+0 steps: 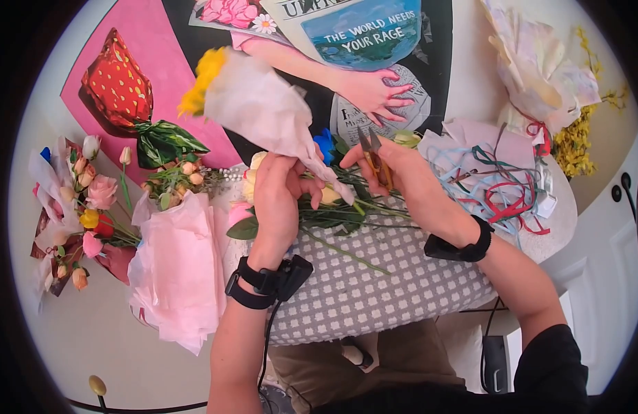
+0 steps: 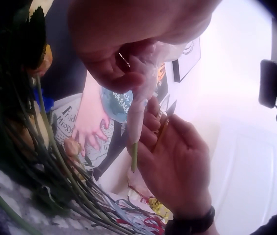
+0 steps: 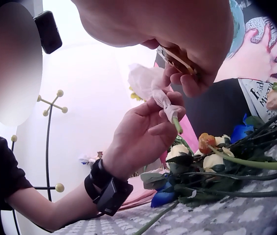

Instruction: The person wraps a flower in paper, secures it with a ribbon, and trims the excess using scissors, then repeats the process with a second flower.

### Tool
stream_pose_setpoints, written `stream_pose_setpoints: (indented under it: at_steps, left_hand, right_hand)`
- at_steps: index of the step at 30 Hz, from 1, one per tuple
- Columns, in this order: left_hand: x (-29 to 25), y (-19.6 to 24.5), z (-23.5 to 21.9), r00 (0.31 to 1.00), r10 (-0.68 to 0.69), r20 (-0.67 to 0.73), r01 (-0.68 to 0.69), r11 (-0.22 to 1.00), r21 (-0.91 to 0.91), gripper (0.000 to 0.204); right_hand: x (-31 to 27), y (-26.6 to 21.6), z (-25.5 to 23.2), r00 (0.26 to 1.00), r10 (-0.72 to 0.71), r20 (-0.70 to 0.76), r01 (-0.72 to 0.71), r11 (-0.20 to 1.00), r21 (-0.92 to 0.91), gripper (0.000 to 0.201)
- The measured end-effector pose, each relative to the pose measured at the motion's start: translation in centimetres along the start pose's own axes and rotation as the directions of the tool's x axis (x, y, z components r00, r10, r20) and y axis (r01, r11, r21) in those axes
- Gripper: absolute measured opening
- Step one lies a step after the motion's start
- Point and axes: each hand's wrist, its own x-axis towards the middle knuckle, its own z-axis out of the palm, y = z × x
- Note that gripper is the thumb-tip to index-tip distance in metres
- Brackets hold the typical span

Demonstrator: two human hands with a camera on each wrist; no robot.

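My left hand (image 1: pixel 274 196) pinches the twisted lower end of a white paper-wrapped bouquet (image 1: pixel 258 96), its yellow flowers (image 1: pixel 203 79) pointing up and left. A short green stem (image 2: pixel 134 157) sticks out below the wrap in the left wrist view. In my right hand (image 1: pixel 409 183) are small pruning snips (image 1: pixel 377 162) with orange-brown handles, blades pointing up, held against the fingers close to the wrapped stem. Under both hands, loose cut flowers and long green stems (image 1: pixel 350 257) lie on the grey checkered cloth (image 1: pixel 374 297).
Pink tissue sheets (image 1: pixel 177 265) and mixed flowers (image 1: pixel 98 200) lie at left. Tangled ribbons (image 1: pixel 502 196) lie at right, below a wrapped bouquet with yellow blossoms (image 1: pixel 574 148). Behind stands a painted picture (image 1: pixel 284 131). A white door (image 1: pixel 609 276) is at far right.
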Motion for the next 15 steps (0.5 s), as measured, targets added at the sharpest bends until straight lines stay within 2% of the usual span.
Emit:
stream_pose_setpoints:
  at_steps: [1,4,8,10,11,13,15]
  left_hand:
    - [0.0,-0.1,-0.2,0.999,0.007,0.032,-0.007,1.000,-0.009,0.030]
    - [0.1,-0.4,-0.6,0.998,0.010,0.062,-0.009,1.000,-0.024,0.029]
    - [0.1,-0.2,-0.6,0.996,0.000,0.084,0.007,0.997,-0.077,0.029]
    - [0.1,0.1,-0.5,0.996,0.004,0.087,0.003,0.996,-0.088,0.029]
    - [0.1,0.2,-0.5,0.996,0.009,0.089,0.000,0.995,-0.099,0.030]
    - [0.2,0.0,-0.8,0.995,0.011,0.103,0.001,0.994,-0.111,0.028]
    - [0.1,-0.1,-0.8,0.993,0.012,0.117,0.003,0.992,-0.123,0.027]
  right_hand:
    - [0.1,0.3,-0.1,0.997,-0.077,-0.003,0.077,0.996,-0.053,0.036]
    - [0.2,0.3,0.4,0.988,-0.151,0.023,0.152,0.987,-0.059,0.036]
    - [-0.5,-0.1,0.7,0.990,-0.101,0.099,0.113,0.986,-0.126,0.038]
    - [-0.8,-0.3,0.8,0.992,-0.013,0.125,0.032,0.989,-0.147,0.037]
    - [-0.9,-0.3,0.9,0.992,-0.013,0.126,0.032,0.989,-0.148,0.037]
    - [-0.8,-0.3,1.1,0.992,-0.095,0.080,0.115,0.946,-0.304,0.039]
    - [-0.8,-0.3,1.1,0.995,-0.076,0.059,0.091,0.939,-0.331,0.040]
